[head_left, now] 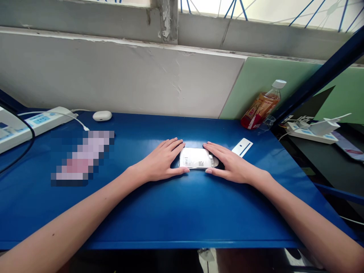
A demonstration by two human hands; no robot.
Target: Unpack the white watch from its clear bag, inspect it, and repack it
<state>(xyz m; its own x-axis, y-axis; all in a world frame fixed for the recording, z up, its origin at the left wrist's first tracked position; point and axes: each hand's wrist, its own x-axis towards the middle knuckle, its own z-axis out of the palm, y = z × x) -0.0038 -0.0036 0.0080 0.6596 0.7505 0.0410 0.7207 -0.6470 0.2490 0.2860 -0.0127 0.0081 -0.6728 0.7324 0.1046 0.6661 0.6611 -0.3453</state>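
Observation:
A small white packet (195,158) with a printed label lies flat near the middle of the blue table (182,212). My left hand (162,161) rests on the table at the packet's left end, fingers stretched out and touching its edge. My right hand (230,163) lies at the packet's right end, fingers also extended and touching it. Neither hand grips the packet; both flank it with palms down.
A white card strip (242,147) lies just right of my right hand. A drink bottle (263,106) leans at the back right by a power strip (309,132). A white earbud case (102,115), cable and white devices (42,120) sit at the back left. A blurred patch (82,157) lies left.

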